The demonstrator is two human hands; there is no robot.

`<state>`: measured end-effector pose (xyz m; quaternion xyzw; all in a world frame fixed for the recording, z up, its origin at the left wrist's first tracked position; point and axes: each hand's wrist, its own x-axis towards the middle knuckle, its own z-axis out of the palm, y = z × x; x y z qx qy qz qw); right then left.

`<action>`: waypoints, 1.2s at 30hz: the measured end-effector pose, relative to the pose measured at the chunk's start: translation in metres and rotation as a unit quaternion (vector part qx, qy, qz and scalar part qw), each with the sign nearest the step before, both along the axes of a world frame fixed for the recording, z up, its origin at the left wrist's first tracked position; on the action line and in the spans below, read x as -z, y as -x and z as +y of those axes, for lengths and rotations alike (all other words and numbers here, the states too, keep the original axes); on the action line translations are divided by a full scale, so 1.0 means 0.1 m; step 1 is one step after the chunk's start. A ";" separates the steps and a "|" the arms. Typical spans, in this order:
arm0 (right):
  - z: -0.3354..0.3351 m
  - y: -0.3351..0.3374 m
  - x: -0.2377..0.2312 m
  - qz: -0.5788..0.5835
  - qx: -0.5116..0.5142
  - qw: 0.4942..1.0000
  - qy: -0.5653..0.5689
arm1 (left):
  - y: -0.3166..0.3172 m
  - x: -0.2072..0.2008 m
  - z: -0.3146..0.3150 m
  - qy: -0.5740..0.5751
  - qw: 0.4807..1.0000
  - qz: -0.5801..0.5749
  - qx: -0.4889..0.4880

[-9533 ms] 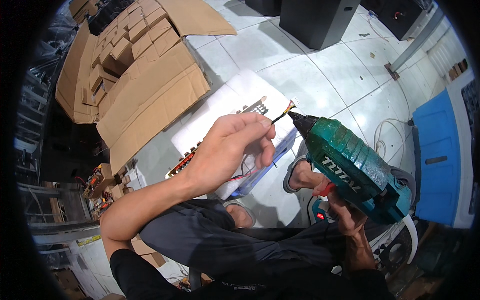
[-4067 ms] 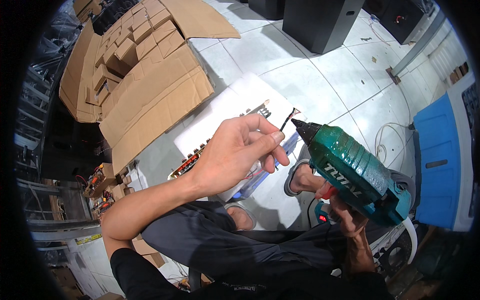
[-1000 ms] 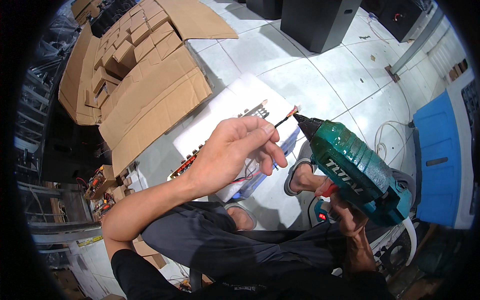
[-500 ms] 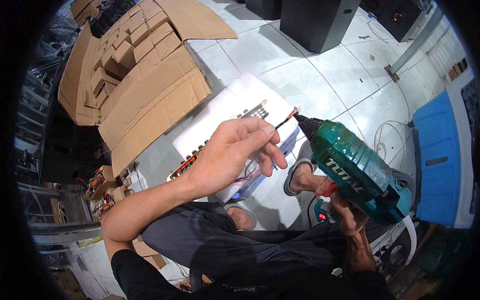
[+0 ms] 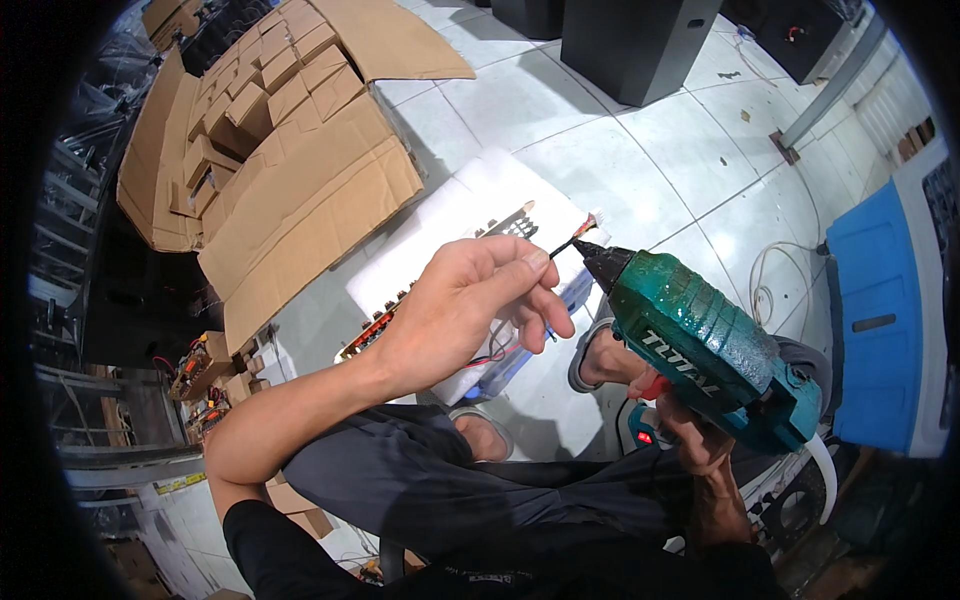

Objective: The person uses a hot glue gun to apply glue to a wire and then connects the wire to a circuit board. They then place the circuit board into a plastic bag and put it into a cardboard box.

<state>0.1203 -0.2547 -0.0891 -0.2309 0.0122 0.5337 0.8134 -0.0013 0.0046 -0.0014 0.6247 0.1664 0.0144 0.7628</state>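
There are two hands: one left hand [image 5: 465,300] at the centre and one right hand [image 5: 697,437] at four o'clock. One glue gun [image 5: 700,325] and one blue panel [image 5: 875,270] at three o'clock; one black cable [image 5: 565,249] at two; one foam block [image 5: 490,185] at twelve. Two feet [image 5: 480,437], at four and six. One large box [image 5: 330,190] at ten, its small boxes [image 5: 285,100] too overlapped to count. At least three black cabinets [image 5: 630,50] between twelve and two.

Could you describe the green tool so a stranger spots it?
Find the big blue panel at the picture's right edge. Left of it, the right hand grips a green tool, pistol-shaped, its black tip pointing up and left. Unlike the thin black cable pinched in the left hand beside that tip, it has a red trigger and a curved white rod behind.
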 end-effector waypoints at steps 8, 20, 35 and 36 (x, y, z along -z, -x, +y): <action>0.01 -0.01 0.04 -0.208 -0.033 0.976 0.051 | 0.01 0.00 0.00 0.031 0.999 -0.010 -0.001; 0.05 0.04 -0.26 -0.612 0.029 0.775 0.155 | 0.07 -0.04 0.06 0.026 0.999 -0.003 0.029; -1.57 -1.01 -1.17 -0.293 0.332 0.878 0.183 | 0.04 0.16 0.29 -0.069 0.981 0.006 -0.182; -1.89 -1.20 -1.09 -0.334 0.340 0.850 0.225 | 0.06 0.15 0.34 -0.074 0.980 0.008 -0.183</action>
